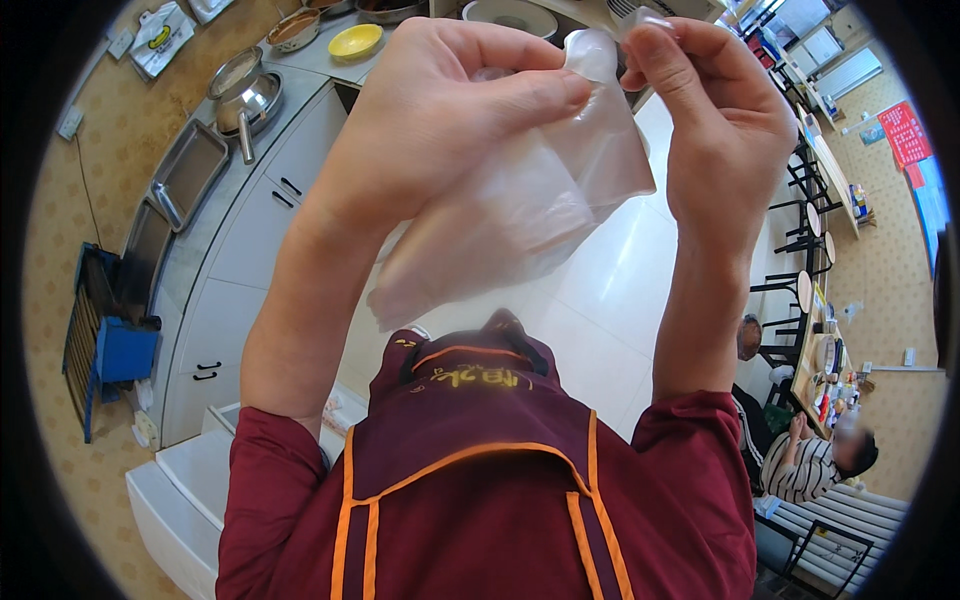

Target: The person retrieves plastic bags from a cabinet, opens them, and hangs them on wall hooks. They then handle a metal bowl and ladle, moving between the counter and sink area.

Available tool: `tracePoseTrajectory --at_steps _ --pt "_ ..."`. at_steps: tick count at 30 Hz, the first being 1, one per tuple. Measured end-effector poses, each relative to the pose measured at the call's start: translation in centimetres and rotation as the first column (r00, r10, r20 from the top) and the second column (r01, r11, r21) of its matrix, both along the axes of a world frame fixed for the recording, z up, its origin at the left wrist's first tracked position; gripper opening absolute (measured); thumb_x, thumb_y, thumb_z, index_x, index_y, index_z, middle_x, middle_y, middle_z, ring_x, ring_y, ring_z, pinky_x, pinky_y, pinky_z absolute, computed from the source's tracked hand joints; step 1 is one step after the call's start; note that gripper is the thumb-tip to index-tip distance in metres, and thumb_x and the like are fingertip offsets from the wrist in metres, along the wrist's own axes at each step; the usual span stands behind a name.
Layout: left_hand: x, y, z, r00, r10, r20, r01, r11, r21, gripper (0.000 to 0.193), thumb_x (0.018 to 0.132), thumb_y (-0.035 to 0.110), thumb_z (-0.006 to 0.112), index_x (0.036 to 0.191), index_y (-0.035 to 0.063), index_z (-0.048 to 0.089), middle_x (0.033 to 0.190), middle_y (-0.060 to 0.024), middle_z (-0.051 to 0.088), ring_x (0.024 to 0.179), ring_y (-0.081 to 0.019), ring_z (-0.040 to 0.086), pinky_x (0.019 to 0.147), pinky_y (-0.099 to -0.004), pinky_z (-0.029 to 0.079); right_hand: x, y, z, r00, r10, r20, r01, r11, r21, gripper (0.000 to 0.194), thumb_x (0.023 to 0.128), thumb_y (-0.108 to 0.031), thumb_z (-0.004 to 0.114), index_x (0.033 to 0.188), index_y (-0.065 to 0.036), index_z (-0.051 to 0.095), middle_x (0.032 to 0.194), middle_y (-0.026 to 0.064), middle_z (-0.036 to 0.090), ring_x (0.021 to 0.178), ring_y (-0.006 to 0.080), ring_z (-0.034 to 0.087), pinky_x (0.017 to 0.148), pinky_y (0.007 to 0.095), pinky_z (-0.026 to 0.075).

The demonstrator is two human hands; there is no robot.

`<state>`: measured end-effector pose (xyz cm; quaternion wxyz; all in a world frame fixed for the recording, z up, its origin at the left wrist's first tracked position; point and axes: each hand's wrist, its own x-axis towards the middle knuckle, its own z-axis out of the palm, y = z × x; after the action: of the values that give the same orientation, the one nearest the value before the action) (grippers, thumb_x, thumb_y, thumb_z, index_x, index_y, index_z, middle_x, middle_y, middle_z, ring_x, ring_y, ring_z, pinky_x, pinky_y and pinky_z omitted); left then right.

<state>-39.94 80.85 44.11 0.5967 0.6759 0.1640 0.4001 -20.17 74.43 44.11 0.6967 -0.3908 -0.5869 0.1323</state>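
Note:
Both hands are raised in front of me at the top of the head view. My left hand pinches a translucent plastic bag between thumb and fingers near its upper end. The bag hangs down behind that hand, creased and thin. To the right, my right hand pinches a small bit of clear plastic film between thumb and forefinger. Whether that film is joined to the bag cannot be told. Below the hands is my dark red apron with orange edging.
At the left, a counter bears a yellow bowl, a steel pan and metal trays. A white chest stands lower left. At the right, a seated person is beside a table, with stools nearby.

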Motion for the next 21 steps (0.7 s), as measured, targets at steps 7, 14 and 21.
tracePoseTrajectory --at_steps 7,14,21 --pt "-0.3 0.7 -0.3 0.997 -0.051 0.054 0.059 0.987 -0.147 0.024 0.089 0.015 0.077 0.104 -0.003 0.077 0.094 -0.0058 0.076 0.082 -0.0085 0.068 0.074 -0.0224 0.054 1.6 -0.4 0.6 0.997 0.063 -0.037 -0.061 0.997 0.047 0.015 0.095 -0.004 0.071 0.107 0.007 0.072 0.093 0.0169 0.075 0.08 0.0194 0.071 0.076 0.0306 0.058" --pt "1.2 1.0 -0.8 0.996 -0.084 0.037 0.088 0.987 -0.135 0.022 0.089 0.013 0.076 0.104 -0.0026 0.077 0.093 -0.0067 0.076 0.082 -0.0099 0.069 0.074 -0.0232 0.054 0.6 -1.5 0.0 0.944 -0.063 0.323 0.038 0.996 0.083 0.013 0.09 0.006 0.072 0.103 0.007 0.074 0.097 0.0119 0.074 0.086 0.0156 0.07 0.076 0.0248 0.056" --pt "3.5 0.9 -1.6 0.987 -0.135 0.084 0.153 0.953 -0.262 0.021 0.091 0.012 0.075 0.105 -0.0027 0.076 0.094 -0.006 0.075 0.084 -0.0097 0.069 0.075 -0.0229 0.054 2.0 -1.8 -1.2 0.91 -0.338 0.241 0.331 0.941 0.07 0.006 0.085 0.003 0.075 0.091 0.004 0.075 0.082 0.0058 0.071 0.072 0.0116 0.064 0.066 0.0233 0.05"
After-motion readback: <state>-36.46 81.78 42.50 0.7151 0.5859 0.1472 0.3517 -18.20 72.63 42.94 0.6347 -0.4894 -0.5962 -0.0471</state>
